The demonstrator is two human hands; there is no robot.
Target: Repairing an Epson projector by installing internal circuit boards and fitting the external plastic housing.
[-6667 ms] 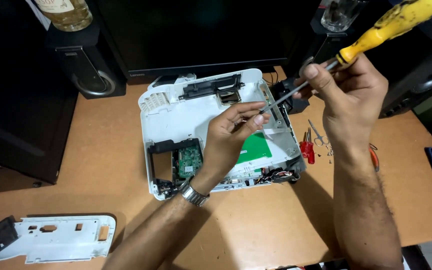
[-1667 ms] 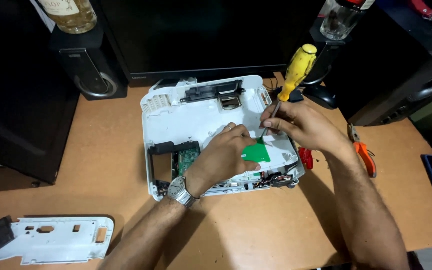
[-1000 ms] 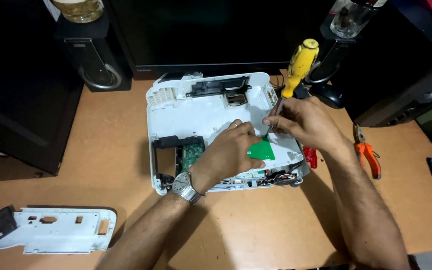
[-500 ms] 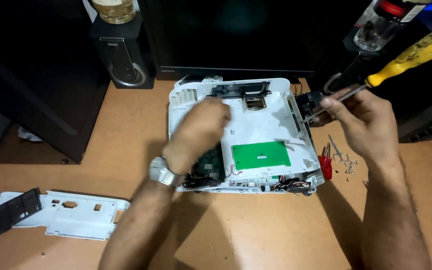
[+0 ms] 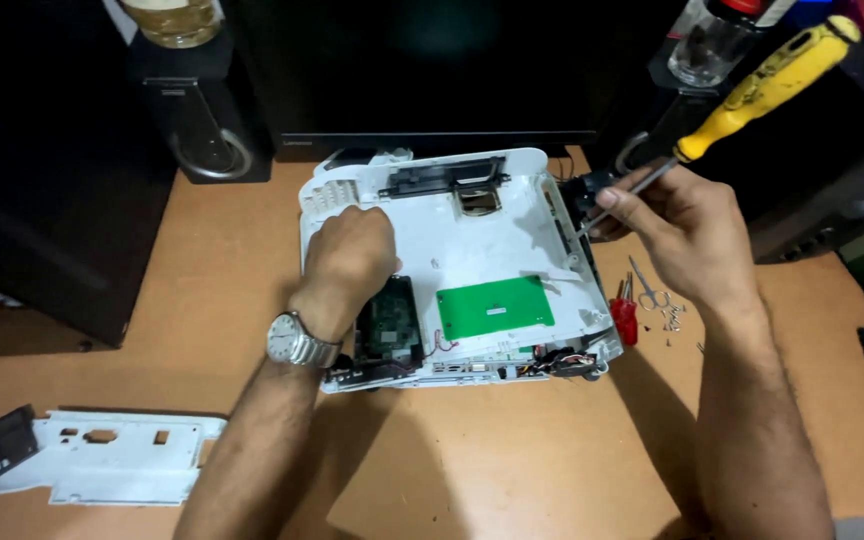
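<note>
Fingers [image 5: 624, 205] pinch the screwdriver [image 5: 742, 105] shaft beside the white casing [image 5: 472, 240].

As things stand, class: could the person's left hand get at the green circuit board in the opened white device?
Probably yes. The left hand rests on the white device just left of the green circuit board, which lies uncovered. The right hand holds the screwdriver off to the right, clear of the path.
</note>
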